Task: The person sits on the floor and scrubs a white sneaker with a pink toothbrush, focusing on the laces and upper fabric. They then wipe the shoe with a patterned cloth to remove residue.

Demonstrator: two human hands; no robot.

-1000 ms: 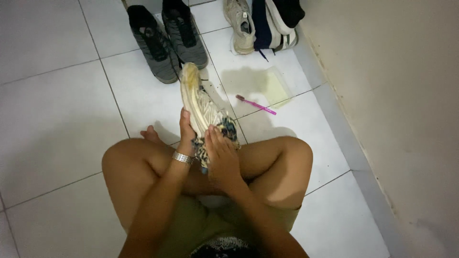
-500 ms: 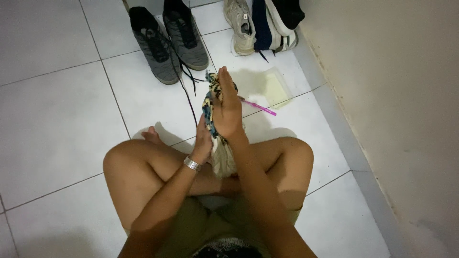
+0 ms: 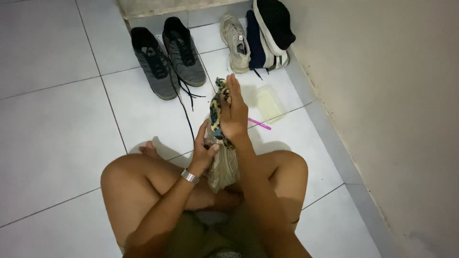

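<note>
Since half a second ago, little has been moved: the shoe (image 3: 221, 143) is kept upright between the hands above the lap, and a black lace (image 3: 184, 102) is seen hanging from it to the floor as before. A second ago the shoe was lying flatter, sole up, over the knees.

The shoe, patterned in beige, dark and blue, is held on end, its toe up and its heel down near the crossed legs. The right hand (image 3: 234, 112) is laid flat against its right side, fingers (image 3: 234, 88) straight, pressed together and pointing up along it; no pinch is made. The left hand (image 3: 204, 150) is wrapped around the lower left side, with fingers curled onto the shoe and the thumb pressed against it. A metal bracelet (image 3: 190, 177) is worn on the left wrist.

The lace runs from the shoe's left side up toward the grey sneakers (image 3: 167, 57), which are stood side by side on the tiled floor (image 3: 57, 124), well apart from the hands. Near the wall (image 3: 382, 95), a white sneaker (image 3: 235, 40) is set beside a dark blue and white shoe (image 3: 260, 45), on which a black shoe (image 3: 275, 21) is leaned. A pale translucent lid or tray (image 3: 270, 102) lies just beyond the right hand, with a pink stick (image 3: 259, 124) beside it; whether they touch cannot be told.
</note>
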